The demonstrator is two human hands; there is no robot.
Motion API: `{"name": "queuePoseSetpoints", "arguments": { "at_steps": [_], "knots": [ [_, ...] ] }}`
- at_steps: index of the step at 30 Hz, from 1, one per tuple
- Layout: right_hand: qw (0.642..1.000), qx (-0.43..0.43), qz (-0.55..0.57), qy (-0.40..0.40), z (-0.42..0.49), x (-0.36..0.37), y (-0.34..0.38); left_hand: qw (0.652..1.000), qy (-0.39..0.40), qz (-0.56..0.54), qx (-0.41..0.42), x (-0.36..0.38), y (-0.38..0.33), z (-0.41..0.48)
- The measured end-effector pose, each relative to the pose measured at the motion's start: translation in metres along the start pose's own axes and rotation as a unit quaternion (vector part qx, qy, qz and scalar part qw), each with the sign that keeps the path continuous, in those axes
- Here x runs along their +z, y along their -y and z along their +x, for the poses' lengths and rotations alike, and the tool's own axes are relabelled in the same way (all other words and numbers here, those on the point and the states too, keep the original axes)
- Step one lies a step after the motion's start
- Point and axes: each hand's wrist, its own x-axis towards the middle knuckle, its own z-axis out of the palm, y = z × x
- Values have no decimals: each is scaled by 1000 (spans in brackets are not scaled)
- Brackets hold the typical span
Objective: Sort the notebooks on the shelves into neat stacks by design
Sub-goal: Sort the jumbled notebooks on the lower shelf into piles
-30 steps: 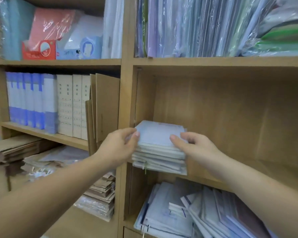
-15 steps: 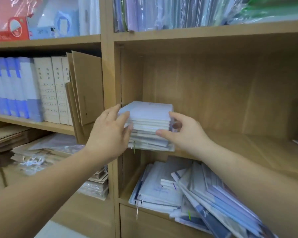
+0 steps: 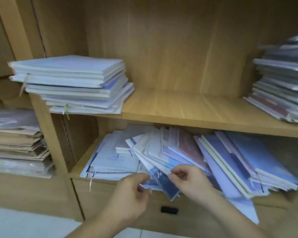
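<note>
A neat stack of pale blue notebooks [image 3: 67, 79] lies at the left end of the middle shelf [image 3: 187, 109]. A darker stack [image 3: 282, 83] stands at its right end. On the shelf below, a jumbled pile of blue, lilac and reddish notebooks [image 3: 222, 160] leans over a flat pale pile [image 3: 110, 160]. A dark blue notebook [image 3: 163, 183] juts out over the front edge. My right hand [image 3: 187, 181] pinches it at its upper edge. My left hand [image 3: 132, 193], fingers curled, pinches the edge of a pale blue notebook [image 3: 147, 183] just beneath it.
Brown card folders and plastic-wrapped packs [image 3: 15, 145] are stacked in the bay to the left, past an upright wooden divider [image 3: 46, 134]. A drawer front with a dark handle slot [image 3: 169, 210] sits under the lower shelf. Pale floor shows at the bottom.
Both hands have let go of the pale blue stack on the middle shelf and dropped to the jumbled pile below. The view has tilted down and moved closer.
</note>
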Motion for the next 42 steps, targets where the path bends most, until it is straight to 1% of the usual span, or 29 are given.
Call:
{"name": "queuePoseSetpoints", "arguments": {
  "at_steps": [2,4,6,7,8,10,12,13,16,18,21,23,24,26,28,30,31,34,36,39,42],
  "knots": [
    [999,-6,-47,25,1,-8,-21,999,21,1,-33,19,3,17],
    [999,-7,-44,16,4,-18,-33,997,-1,-8,-76,33,3,36],
    [999,-18,-46,-6,7,-25,-42,990,-27,3,-137,48,1,52],
    [998,-29,-54,-12,8,-27,-46,983,-44,-16,-179,55,-1,57],
    [997,-41,-64,-14,10,-26,-50,972,-68,-55,-217,62,-1,61],
    [996,-50,-74,-16,12,-22,-56,937,-111,-165,-286,73,1,67],
    [994,-56,-82,-33,15,-16,-58,908,-143,-249,-306,82,8,71],
    [993,-61,-89,-44,16,-11,-58,901,-145,-275,-304,86,8,72],
    [989,-84,-93,-77,22,-1,-59,911,-146,-290,-253,87,0,72],
    [988,-84,-96,-85,25,1,-54,916,-142,-296,-230,86,1,72],
    [987,-88,-95,-95,27,1,-52,935,-145,-262,-192,88,10,78],
    [987,-100,-90,-86,27,0,-51,937,-163,-243,-190,93,10,82],
    [987,-110,-90,-77,27,1,-51,934,-179,-241,-193,94,6,85],
    [985,-128,-93,-62,26,2,-50,917,-221,-262,-205,92,-2,94],
    [983,-138,-97,-70,26,4,-49,897,-249,-296,-216,86,-5,104],
    [978,-141,-126,-83,27,7,-47,887,-261,-305,-226,81,-3,112],
    [977,-136,-143,-77,27,8,-45,884,-260,-311,-233,79,-2,115],
    [982,-86,-167,-14,29,13,-35,875,-251,-336,-241,79,-1,120],
    [985,-59,-162,9,30,11,-30,876,-241,-339,-244,77,-3,122],
    [993,-25,-108,35,32,3,-23,881,-253,-333,-221,62,-7,120],
    [999,-4,-25,45,34,-1,-22,885,-264,-323,-206,30,-2,112]
  ]
}}
